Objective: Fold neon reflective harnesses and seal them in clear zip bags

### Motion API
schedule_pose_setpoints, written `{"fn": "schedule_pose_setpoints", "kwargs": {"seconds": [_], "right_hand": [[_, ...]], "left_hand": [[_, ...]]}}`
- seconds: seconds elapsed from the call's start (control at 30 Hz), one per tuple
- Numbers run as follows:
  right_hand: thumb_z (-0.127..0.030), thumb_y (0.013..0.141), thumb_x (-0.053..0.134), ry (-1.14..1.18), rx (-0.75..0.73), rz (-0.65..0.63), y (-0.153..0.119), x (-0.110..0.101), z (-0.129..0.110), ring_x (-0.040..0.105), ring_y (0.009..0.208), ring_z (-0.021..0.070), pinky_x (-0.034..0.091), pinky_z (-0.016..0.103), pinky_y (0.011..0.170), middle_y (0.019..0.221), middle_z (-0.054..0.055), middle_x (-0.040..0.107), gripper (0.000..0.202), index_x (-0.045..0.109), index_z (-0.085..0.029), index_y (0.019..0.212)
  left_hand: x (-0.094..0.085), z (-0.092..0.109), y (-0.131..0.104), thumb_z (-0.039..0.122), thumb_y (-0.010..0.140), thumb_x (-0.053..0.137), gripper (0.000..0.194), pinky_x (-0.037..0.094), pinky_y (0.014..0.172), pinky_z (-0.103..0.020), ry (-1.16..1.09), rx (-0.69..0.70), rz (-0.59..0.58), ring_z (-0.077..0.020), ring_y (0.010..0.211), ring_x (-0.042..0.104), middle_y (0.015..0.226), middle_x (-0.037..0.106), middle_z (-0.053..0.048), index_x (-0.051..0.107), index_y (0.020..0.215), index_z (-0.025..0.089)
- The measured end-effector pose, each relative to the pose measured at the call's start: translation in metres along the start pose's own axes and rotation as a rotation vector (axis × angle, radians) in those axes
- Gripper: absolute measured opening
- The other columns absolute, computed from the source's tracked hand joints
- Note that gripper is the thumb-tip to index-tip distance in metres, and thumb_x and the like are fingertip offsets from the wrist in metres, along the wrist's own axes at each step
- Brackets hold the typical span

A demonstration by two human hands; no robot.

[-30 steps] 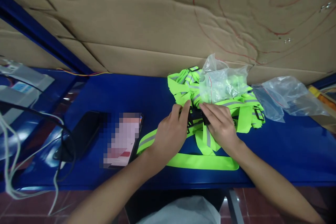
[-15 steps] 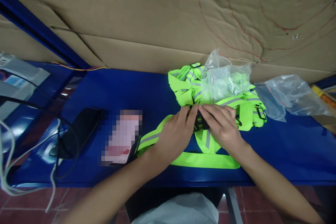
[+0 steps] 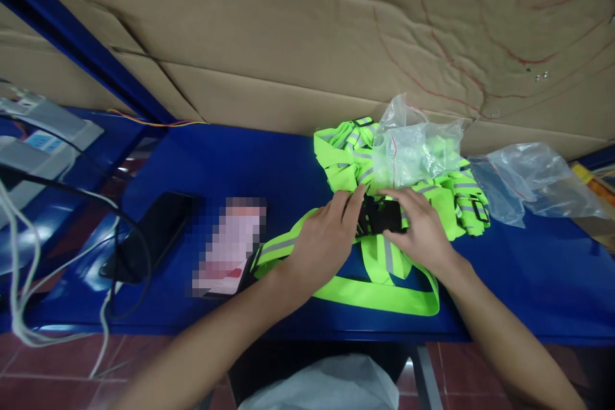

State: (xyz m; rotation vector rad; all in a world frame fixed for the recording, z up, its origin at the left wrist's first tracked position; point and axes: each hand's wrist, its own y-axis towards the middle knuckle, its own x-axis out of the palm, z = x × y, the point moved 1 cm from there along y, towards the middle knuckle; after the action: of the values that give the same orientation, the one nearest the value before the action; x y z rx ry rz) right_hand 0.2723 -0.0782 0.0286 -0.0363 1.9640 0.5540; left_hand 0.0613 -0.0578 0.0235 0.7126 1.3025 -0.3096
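Note:
A black plastic buckle (image 3: 385,216) joins a neon-yellow reflective strap (image 3: 379,295) that loops on the table in front of me. My left hand (image 3: 327,230) grips the buckle's left end, fingers bent and pressed together. Around the right end, my right hand (image 3: 425,227) has its fingers along the far edge and its thumb along the near edge. Just beyond my hands lies a heap of similar neon straps (image 3: 343,150) with grey stripes and black adjusters. Part of the buckle is hidden under my left fingers.
Clear plastic bags (image 3: 418,150) rest on the strap heap, with another bag (image 3: 542,179) to its right. A phone (image 3: 230,243) with a blurred screen and a black case-like object (image 3: 148,237) lie left. White cables (image 3: 24,307) hang over the blue table's (image 3: 230,157) left side.
My right fingers have spread from over the buckle to its edges, so more of its black body shows. My left hand keeps its place on it. The view has shifted slightly.

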Motion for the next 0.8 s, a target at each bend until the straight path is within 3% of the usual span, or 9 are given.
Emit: {"fn": "schedule_pose_setpoints", "kwargs": {"seconds": [0.1, 0.27, 0.4, 0.5, 0.57, 0.67, 0.8], "right_hand": [[-0.009, 0.077, 0.06, -0.016, -0.029, -0.018, -0.002, 0.008, -0.004, 0.063, 0.106, 0.031, 0.054, 0.042, 0.089, 0.116, 0.011, 0.064, 0.056, 0.055, -0.019, 0.132], [-0.011, 0.08, 0.061, 0.025, -0.016, -0.024, -0.001, 0.007, -0.012, 0.06, 0.114, 0.0335, 0.053, 0.047, 0.095, 0.124, 0.013, 0.061, 0.069, 0.047, -0.02, 0.147], [-0.028, 0.083, 0.078, 0.249, 0.05, -0.031, 0.001, -0.02, -0.013, 0.052, 0.14, 0.0353, 0.044, 0.055, 0.115, 0.151, 0.014, 0.053, 0.094, 0.029, -0.027, 0.163], [-0.043, 0.085, 0.084, 0.53, 0.059, -0.242, 0.002, -0.039, -0.012, 0.05, 0.147, 0.0313, 0.043, 0.049, 0.12, 0.157, 0.012, 0.052, 0.093, 0.034, -0.03, 0.163], [-0.047, 0.088, 0.081, 0.678, 0.054, -0.356, 0.003, -0.045, -0.012, 0.057, 0.141, 0.0293, 0.048, 0.044, 0.116, 0.152, 0.01, 0.059, 0.076, 0.048, -0.03, 0.155], [-0.056, 0.089, 0.078, 0.843, 0.123, -0.295, 0.006, -0.05, -0.015, 0.066, 0.129, 0.0291, 0.055, 0.04, 0.106, 0.143, 0.009, 0.066, 0.063, 0.061, -0.028, 0.142], [-0.074, 0.079, 0.079, 1.113, 0.251, -0.139, 0.012, -0.059, -0.024, 0.075, 0.102, 0.0294, 0.061, 0.043, 0.091, 0.119, 0.012, 0.074, 0.093, 0.047, -0.028, 0.153]], "left_hand": [[0.005, 0.005, -0.002, 0.0, 0.097, 0.039, 0.06, 0.059, 0.075, -0.03, -0.019, 0.011, 0.003, -0.0175, 0.084, 0.07, 0.118, 0.064, -0.01, 0.035, 0.157, 0.01], [0.001, 0.006, -0.003, -0.002, 0.091, 0.043, 0.068, 0.056, 0.08, -0.035, -0.102, -0.019, 0.024, -0.0225, 0.093, 0.07, 0.121, 0.063, -0.011, 0.034, 0.157, 0.015], [-0.024, -0.001, -0.002, -0.001, 0.079, 0.049, 0.07, 0.051, 0.1, -0.043, -0.453, -0.036, 0.16, -0.0287, 0.121, 0.062, 0.129, 0.061, -0.013, 0.043, 0.147, 0.018], [-0.041, -0.005, -0.002, 0.007, 0.079, 0.054, 0.058, 0.052, 0.098, -0.037, -0.846, -0.131, 0.232, -0.0237, 0.115, 0.061, 0.125, 0.061, -0.009, 0.05, 0.135, 0.021], [-0.047, -0.007, 0.0, 0.016, 0.083, 0.057, 0.048, 0.054, 0.093, -0.034, -1.083, -0.232, 0.195, -0.0215, 0.109, 0.062, 0.125, 0.062, -0.008, 0.052, 0.13, 0.022], [-0.052, -0.012, 0.005, 0.032, 0.087, 0.064, 0.049, 0.056, 0.09, -0.033, -1.435, -0.31, 0.048, -0.0229, 0.11, 0.065, 0.13, 0.064, -0.009, 0.053, 0.134, 0.023], [-0.061, -0.023, 0.011, 0.036, 0.084, 0.077, 0.073, 0.057, 0.099, -0.04, -1.793, -0.206, -0.217, -0.0283, 0.12, 0.068, 0.138, 0.065, -0.011, 0.049, 0.152, 0.029]]}}
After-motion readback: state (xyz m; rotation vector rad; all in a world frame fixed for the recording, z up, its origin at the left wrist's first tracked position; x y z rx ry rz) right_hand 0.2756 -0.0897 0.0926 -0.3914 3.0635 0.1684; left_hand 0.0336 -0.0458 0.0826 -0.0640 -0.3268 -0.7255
